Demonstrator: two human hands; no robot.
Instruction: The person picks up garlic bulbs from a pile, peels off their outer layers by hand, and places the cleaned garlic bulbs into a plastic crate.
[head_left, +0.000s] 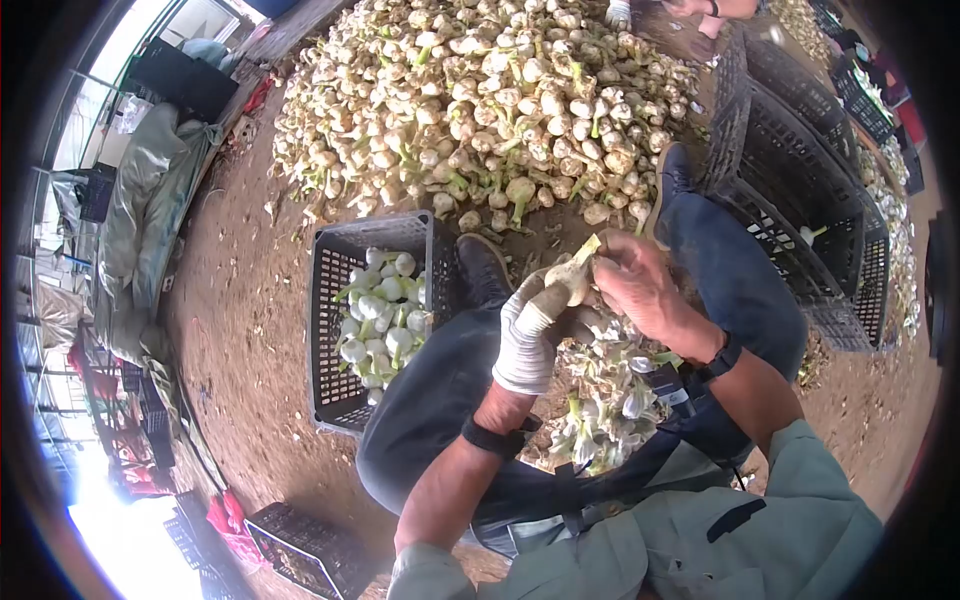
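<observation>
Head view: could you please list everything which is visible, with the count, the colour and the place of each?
Bulb: one, off-white, centre
Heap of bulbs: one, tan and white, top centre
Crate: one, black, left of centre
White bulbs: many, white and green, inside that crate
Peelings: many, whitish, below centre
Right-side crates: several, black, right
Lower-left crate: one, black, floor
Tarp: one, grey-green, left
Floor: one, brown, throughout
Another person's glove: one, white, top edge
Background crates: uncountable, dark, edges
Shoes: two, dark, near the heap
Trousers: one pair, dark blue, centre
Shirt: one, green, bottom
Left hand: one, white-gloved, gripping the bulb
Right hand: one, bare, at the bulb
</observation>
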